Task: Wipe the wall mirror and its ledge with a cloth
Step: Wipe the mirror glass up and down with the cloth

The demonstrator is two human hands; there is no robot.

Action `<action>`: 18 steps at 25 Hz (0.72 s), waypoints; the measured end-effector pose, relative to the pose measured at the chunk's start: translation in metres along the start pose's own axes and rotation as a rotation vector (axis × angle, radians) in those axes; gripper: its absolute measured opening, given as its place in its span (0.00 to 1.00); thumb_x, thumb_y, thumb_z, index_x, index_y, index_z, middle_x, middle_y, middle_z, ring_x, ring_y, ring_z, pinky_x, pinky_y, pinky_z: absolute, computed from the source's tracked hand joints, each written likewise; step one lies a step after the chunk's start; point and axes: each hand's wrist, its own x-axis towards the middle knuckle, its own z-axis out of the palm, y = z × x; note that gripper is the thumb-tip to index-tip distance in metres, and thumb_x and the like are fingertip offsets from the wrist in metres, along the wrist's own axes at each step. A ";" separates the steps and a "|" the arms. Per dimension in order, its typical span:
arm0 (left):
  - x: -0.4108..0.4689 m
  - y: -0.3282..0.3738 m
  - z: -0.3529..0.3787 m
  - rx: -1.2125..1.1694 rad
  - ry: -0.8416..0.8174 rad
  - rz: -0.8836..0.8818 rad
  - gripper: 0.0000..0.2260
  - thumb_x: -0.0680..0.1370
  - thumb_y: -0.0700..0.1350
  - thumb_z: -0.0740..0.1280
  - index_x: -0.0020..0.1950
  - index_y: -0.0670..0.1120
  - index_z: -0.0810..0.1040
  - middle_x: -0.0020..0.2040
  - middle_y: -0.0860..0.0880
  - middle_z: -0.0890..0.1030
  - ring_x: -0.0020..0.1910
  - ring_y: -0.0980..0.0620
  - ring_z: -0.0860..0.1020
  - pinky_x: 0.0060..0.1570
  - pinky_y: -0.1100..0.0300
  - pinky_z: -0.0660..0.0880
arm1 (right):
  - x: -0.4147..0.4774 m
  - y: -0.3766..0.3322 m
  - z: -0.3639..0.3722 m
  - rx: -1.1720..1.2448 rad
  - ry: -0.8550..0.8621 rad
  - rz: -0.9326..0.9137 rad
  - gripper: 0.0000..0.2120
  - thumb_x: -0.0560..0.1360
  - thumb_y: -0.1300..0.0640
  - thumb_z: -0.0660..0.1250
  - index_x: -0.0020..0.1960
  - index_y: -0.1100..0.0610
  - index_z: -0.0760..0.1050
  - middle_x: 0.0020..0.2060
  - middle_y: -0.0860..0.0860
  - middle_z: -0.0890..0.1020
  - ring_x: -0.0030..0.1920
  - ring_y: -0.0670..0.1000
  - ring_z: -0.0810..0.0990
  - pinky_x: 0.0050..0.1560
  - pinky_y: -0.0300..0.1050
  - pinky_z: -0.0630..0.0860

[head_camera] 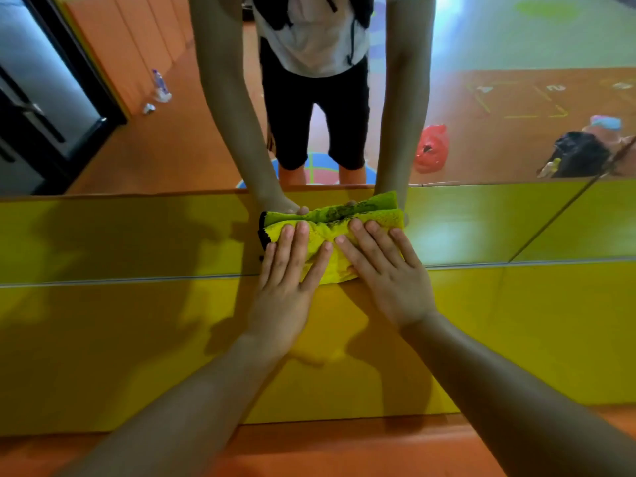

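Both forearms are reaching in, left hand (pixel 287 266) and right hand (pixel 382 270) pressing flat, fingers spread, on the cloth (pixel 330 235) at the mirror (pixel 137 235)'s bottom edge above the ledge (pixel 137 339), so I'm guessing plenty's left.

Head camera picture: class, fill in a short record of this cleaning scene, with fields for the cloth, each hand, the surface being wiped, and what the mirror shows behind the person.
cloth: yellow cloth, bunched, dark smudges along its top fold
left hand: left hand flat on the cloth, fingers spread
right hand: right hand flat on the cloth
surface: yellow ledge at the base of the wall mirror
reflection: red bag, plastic bottle, both on an orange floor
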 end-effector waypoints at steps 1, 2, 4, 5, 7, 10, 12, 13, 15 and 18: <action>0.004 0.009 0.002 -0.014 0.006 -0.002 0.39 0.78 0.36 0.73 0.83 0.48 0.56 0.84 0.40 0.43 0.83 0.37 0.46 0.81 0.41 0.46 | -0.005 0.008 -0.001 0.000 0.000 0.011 0.30 0.84 0.57 0.60 0.83 0.49 0.54 0.83 0.49 0.49 0.82 0.50 0.49 0.82 0.52 0.49; 0.009 0.021 0.004 -0.032 0.003 -0.002 0.38 0.79 0.36 0.72 0.83 0.48 0.56 0.84 0.40 0.42 0.83 0.37 0.45 0.80 0.40 0.46 | -0.011 0.015 -0.003 0.006 -0.009 0.039 0.29 0.85 0.56 0.58 0.83 0.49 0.54 0.83 0.48 0.49 0.82 0.50 0.50 0.82 0.52 0.50; 0.023 0.045 0.006 -0.067 -0.010 -0.002 0.35 0.80 0.39 0.70 0.84 0.48 0.56 0.83 0.39 0.43 0.83 0.37 0.45 0.80 0.40 0.47 | -0.022 0.026 -0.010 0.029 -0.033 0.108 0.26 0.87 0.53 0.52 0.83 0.49 0.52 0.83 0.49 0.48 0.83 0.50 0.49 0.81 0.53 0.50; 0.028 0.055 0.007 -0.083 -0.018 -0.020 0.33 0.82 0.43 0.68 0.84 0.49 0.55 0.83 0.39 0.43 0.83 0.37 0.45 0.80 0.39 0.47 | -0.024 0.031 -0.014 0.046 -0.049 0.131 0.26 0.87 0.52 0.51 0.83 0.49 0.52 0.83 0.49 0.48 0.83 0.50 0.49 0.81 0.54 0.51; 0.038 0.068 0.003 -0.101 -0.038 -0.066 0.30 0.85 0.51 0.60 0.84 0.48 0.51 0.83 0.39 0.41 0.83 0.37 0.43 0.80 0.39 0.46 | -0.020 0.041 -0.024 0.045 -0.079 0.136 0.28 0.85 0.51 0.56 0.83 0.49 0.52 0.83 0.49 0.49 0.83 0.51 0.49 0.81 0.55 0.51; 0.058 0.069 -0.014 -0.117 -0.039 -0.066 0.29 0.86 0.56 0.52 0.84 0.49 0.48 0.83 0.40 0.40 0.83 0.40 0.42 0.81 0.43 0.41 | -0.003 0.059 -0.047 0.002 -0.071 0.115 0.31 0.84 0.53 0.62 0.83 0.50 0.53 0.83 0.49 0.52 0.82 0.51 0.51 0.81 0.55 0.53; 0.088 0.068 -0.038 -0.088 -0.009 -0.054 0.29 0.86 0.57 0.50 0.84 0.50 0.47 0.84 0.42 0.39 0.83 0.41 0.42 0.81 0.45 0.39 | 0.018 0.077 -0.069 -0.016 -0.030 0.139 0.33 0.83 0.54 0.65 0.83 0.51 0.54 0.83 0.50 0.53 0.82 0.52 0.52 0.80 0.57 0.55; 0.107 0.067 -0.054 -0.069 0.012 -0.044 0.28 0.86 0.57 0.49 0.85 0.50 0.47 0.84 0.42 0.39 0.83 0.42 0.41 0.81 0.45 0.39 | 0.033 0.086 -0.082 -0.020 0.001 0.153 0.33 0.83 0.53 0.65 0.83 0.52 0.54 0.82 0.51 0.54 0.82 0.52 0.53 0.80 0.58 0.56; 0.148 0.060 -0.091 -0.014 0.064 0.001 0.28 0.86 0.57 0.49 0.85 0.51 0.48 0.84 0.43 0.41 0.83 0.43 0.42 0.81 0.46 0.41 | 0.066 0.102 -0.113 -0.034 0.071 0.175 0.31 0.83 0.51 0.63 0.82 0.53 0.55 0.82 0.52 0.55 0.82 0.54 0.54 0.79 0.59 0.57; 0.211 0.044 -0.148 0.038 0.179 0.064 0.27 0.86 0.57 0.51 0.84 0.50 0.53 0.85 0.44 0.46 0.84 0.44 0.47 0.81 0.46 0.47 | 0.124 0.125 -0.159 -0.036 0.145 0.213 0.30 0.83 0.48 0.59 0.82 0.53 0.56 0.82 0.54 0.56 0.82 0.56 0.55 0.79 0.61 0.57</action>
